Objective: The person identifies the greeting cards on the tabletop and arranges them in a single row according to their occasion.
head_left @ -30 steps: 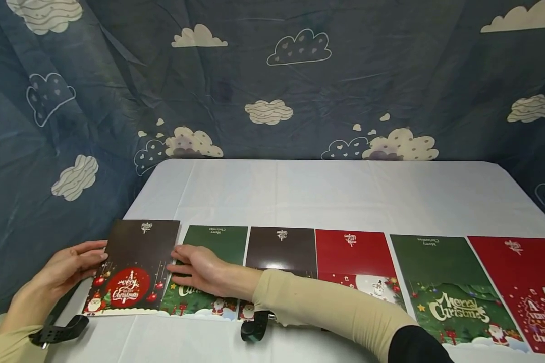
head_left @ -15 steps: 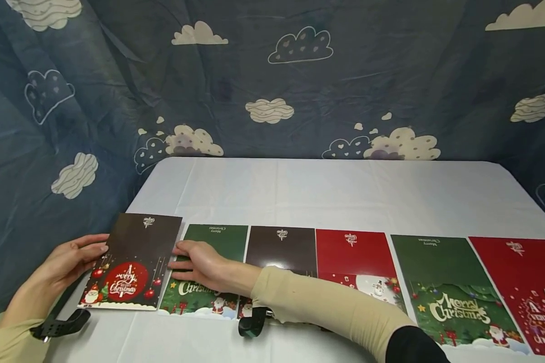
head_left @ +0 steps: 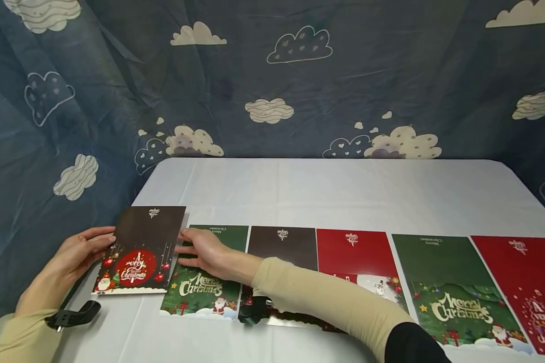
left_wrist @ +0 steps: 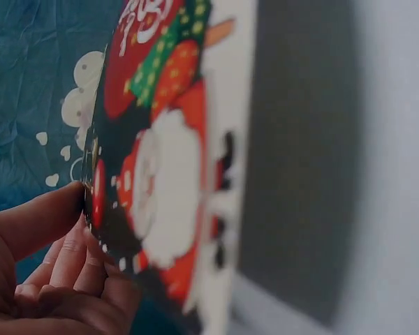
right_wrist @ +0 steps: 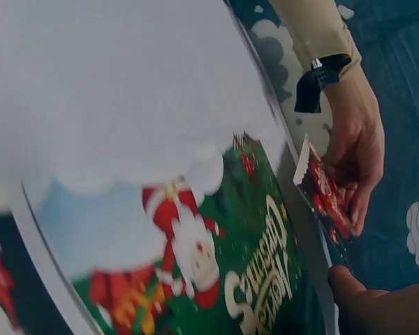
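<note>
A dark brown Christmas card [head_left: 138, 229] with a red round greeting is held between both hands at the far left of the row. My left hand [head_left: 79, 252] pinches its left edge; in the left wrist view the thumb [left_wrist: 38, 220] lies at the edge with fingers behind. At the opposite edge my right hand [head_left: 209, 254] grips the card, its thumb [right_wrist: 353, 293] showing in the right wrist view. The card is raised off the tabletop, casting a shadow below. Under the right hand lies a green Merry Christmas card [head_left: 204, 297], partly covered.
Rightward in the row lie another dark brown card [head_left: 281, 247], a red card [head_left: 349, 252], a second green card [head_left: 429, 262] and a second red card [head_left: 510, 262]. The right sleeve [head_left: 327, 292] covers parts of them. A white-covered table [head_left: 322, 191] meets a cloud-print curtain [head_left: 236, 75].
Both hands have moved the dark brown card away from the table's near edge and slightly right. More of the green card beneath the right hand shows now.
</note>
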The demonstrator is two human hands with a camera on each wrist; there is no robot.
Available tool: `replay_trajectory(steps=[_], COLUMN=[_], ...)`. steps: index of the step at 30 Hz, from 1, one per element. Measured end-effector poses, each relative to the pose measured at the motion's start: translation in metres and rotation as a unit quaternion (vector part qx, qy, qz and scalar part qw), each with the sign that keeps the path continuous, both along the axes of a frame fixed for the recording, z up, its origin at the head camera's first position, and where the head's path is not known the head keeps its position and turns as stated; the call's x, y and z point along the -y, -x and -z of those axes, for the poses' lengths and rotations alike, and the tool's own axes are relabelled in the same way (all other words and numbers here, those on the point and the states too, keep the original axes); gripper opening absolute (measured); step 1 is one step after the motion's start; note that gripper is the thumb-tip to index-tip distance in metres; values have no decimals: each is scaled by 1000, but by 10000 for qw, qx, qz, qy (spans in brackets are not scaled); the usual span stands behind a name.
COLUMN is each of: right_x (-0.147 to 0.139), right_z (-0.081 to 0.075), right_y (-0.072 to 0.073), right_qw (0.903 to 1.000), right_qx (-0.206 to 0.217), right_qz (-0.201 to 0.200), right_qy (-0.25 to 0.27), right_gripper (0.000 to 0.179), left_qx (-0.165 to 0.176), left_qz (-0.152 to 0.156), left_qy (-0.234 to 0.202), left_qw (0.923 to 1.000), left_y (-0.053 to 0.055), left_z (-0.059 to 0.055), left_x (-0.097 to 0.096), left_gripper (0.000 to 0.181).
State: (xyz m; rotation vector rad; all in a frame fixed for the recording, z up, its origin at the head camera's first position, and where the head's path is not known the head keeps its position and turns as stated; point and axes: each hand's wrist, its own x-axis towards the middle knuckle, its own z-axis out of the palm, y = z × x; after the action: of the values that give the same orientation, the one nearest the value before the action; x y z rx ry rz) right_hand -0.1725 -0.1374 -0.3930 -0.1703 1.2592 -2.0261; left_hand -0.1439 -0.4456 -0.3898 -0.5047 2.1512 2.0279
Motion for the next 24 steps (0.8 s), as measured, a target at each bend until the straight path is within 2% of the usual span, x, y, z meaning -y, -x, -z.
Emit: replay_trajectory(steps=[9, 18, 24], right_x=[-1, 3, 4], right_z=[-3, -7, -9], right_y=[26, 51, 65], right_qw=[9979, 9932, 9881], right_qx=[-268, -573, -740], right_qz=[540, 980, 1293], right_qy=[-222, -271, -396], right_gripper=[50, 50, 48], left_qx=[-355, -583, -700], left_qz=[-136, -136, -180], left_qy=[-347, -97, 210], left_qw=[9987, 9982, 9972], left_y=[30, 65, 88], left_z=[-2, -7, -10], left_x=[-18, -27, -32], left_gripper=[30, 38, 34])
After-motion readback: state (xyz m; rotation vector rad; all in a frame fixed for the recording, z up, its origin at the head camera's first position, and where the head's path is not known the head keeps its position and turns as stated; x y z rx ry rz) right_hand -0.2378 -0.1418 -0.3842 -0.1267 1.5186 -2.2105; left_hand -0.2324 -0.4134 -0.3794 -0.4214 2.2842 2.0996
